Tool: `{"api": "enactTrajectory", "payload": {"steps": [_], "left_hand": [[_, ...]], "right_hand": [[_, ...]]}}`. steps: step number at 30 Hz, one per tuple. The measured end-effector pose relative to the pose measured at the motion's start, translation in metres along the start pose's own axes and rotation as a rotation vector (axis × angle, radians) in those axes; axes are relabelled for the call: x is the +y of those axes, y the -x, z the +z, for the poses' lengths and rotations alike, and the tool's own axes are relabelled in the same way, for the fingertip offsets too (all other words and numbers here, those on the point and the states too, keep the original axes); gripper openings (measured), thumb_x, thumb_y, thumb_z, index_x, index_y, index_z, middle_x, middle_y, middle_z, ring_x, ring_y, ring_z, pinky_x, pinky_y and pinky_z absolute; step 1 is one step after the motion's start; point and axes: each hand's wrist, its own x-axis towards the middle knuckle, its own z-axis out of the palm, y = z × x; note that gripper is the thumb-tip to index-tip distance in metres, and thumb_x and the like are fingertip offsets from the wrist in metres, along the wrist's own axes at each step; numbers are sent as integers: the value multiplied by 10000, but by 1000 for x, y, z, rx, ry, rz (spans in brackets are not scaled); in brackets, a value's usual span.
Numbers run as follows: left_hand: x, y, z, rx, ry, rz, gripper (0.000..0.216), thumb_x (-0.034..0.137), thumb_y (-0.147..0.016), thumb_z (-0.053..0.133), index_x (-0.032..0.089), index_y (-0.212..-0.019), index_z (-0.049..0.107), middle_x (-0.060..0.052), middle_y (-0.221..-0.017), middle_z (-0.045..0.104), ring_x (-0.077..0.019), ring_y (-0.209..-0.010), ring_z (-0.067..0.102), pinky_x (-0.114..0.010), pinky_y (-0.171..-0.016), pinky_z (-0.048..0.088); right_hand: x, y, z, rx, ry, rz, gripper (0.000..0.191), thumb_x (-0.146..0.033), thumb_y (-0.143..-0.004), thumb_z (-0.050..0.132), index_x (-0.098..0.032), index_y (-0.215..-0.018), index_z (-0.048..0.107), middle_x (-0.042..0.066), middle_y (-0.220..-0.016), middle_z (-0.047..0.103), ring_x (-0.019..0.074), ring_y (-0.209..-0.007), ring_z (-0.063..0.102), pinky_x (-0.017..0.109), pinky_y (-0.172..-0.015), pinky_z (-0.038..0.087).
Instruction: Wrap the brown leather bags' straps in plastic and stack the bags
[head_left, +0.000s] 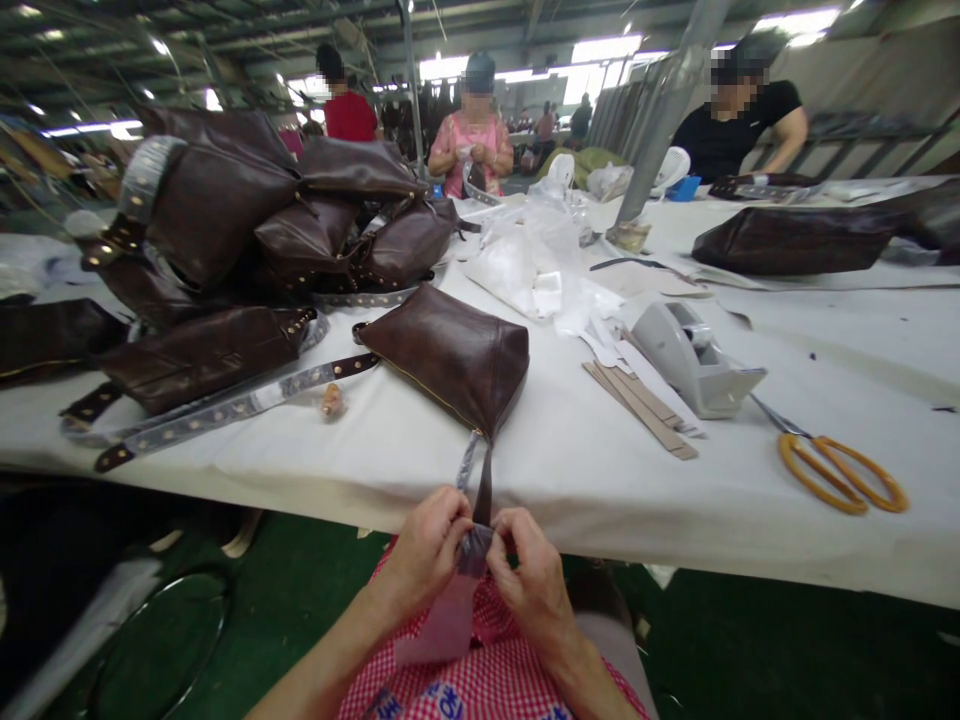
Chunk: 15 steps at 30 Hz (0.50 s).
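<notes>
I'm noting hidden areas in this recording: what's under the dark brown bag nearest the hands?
The dark brown bag rests on the white table covering, which shows around its edges. The surface directly beneath the bag is covered by it and cannot be seen.

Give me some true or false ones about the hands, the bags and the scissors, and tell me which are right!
1. The left hand and the right hand both pinch the plastic. True.
2. The scissors have blue handles. False: the handles are orange-yellow.
3. The nearest brown bag lies on the table, in front of the hands. True.
4. The big pile of bags is at the right of the picture. False: it is at the left.
5. The tape dispenser is on the floor. False: it stands on the table.
</notes>
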Motion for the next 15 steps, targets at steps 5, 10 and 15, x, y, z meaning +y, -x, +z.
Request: {"api": "enactTrajectory", "payload": {"steps": [5,10,15], "left_hand": [[-4,-2,4,-18,41,-29,172,195,-895,389,206,-726,419,-3,-736,472,-160,-712,453,-280,-664,356],[-8,5,15,34,59,-160,184,215,-905,374,207,-728,422,-6,-750,468,-164,-710,448,-286,-663,351],[-6,3,8,3,82,-148,188,228,-897,410,200,-711,426,9,-706,464,-149,-676,435,-273,-638,327]], "right_hand": [[5,3,4,28,-32,124,104,-141,-810,447,-213,-742,477,-17,-664,532,124,-565,529,221,-529,435],[7,4,5,23,-7,171,102,-144,-794,444,-212,-729,483,-3,-657,568,128,-549,549,220,-499,430],[4,1,1,38,-29,151,103,-162,-800,463,-211,-716,497,-28,-613,521,110,-498,501,211,-475,417]]}}
